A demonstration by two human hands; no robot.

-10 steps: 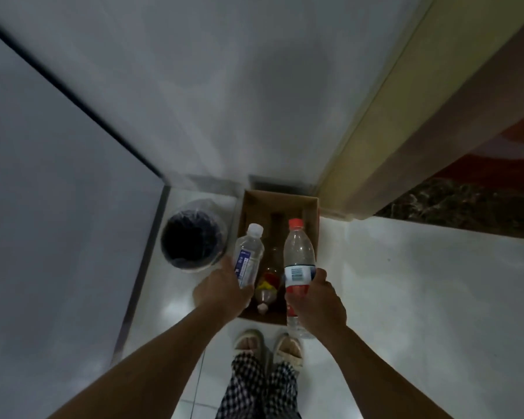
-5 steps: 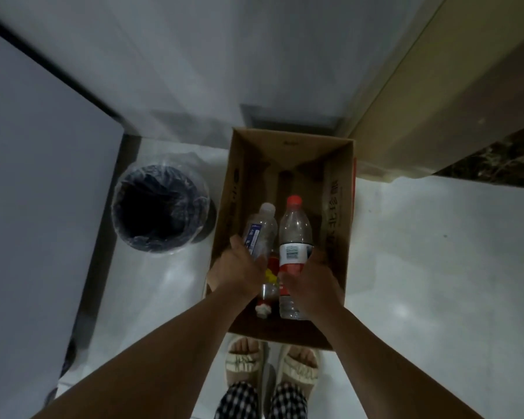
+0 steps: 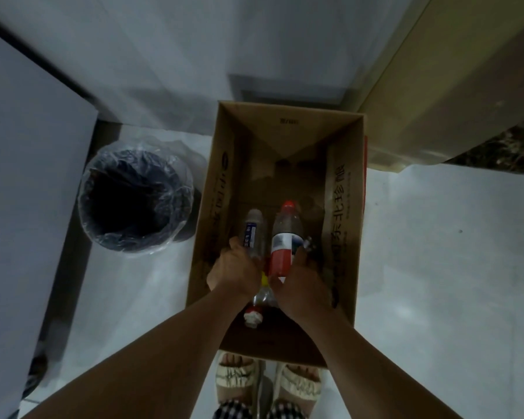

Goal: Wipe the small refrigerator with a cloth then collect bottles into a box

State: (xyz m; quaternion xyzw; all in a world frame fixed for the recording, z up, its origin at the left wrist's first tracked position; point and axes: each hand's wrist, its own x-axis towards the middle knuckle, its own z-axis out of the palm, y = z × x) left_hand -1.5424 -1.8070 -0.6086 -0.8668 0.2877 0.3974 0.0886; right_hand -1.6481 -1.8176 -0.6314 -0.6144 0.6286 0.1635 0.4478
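Note:
An open cardboard box (image 3: 344,207) stands on the white floor in front of my feet. Both my hands are down inside it. My left hand (image 3: 233,269) grips a small clear bottle with a white cap and blue label (image 3: 252,234). My right hand (image 3: 300,276) grips a larger clear bottle with a red cap and red-and-white label (image 3: 285,237). Under my hands lies another clear bottle with a yellow label and a white cap (image 3: 259,300) on the box floor. A further bottle's neck (image 3: 308,241) shows right of my right hand.
A round bin lined with a clear bag (image 3: 135,198) stands left of the box. A white cabinet side (image 3: 22,176) fills the left. A beige door frame (image 3: 430,101) and dark marble threshold (image 3: 502,146) lie to the right. My sandalled feet (image 3: 266,379) touch the box's near end.
Both hands have lowered the two bottles from above the box down into it. My head has come closer, so the box looks larger.

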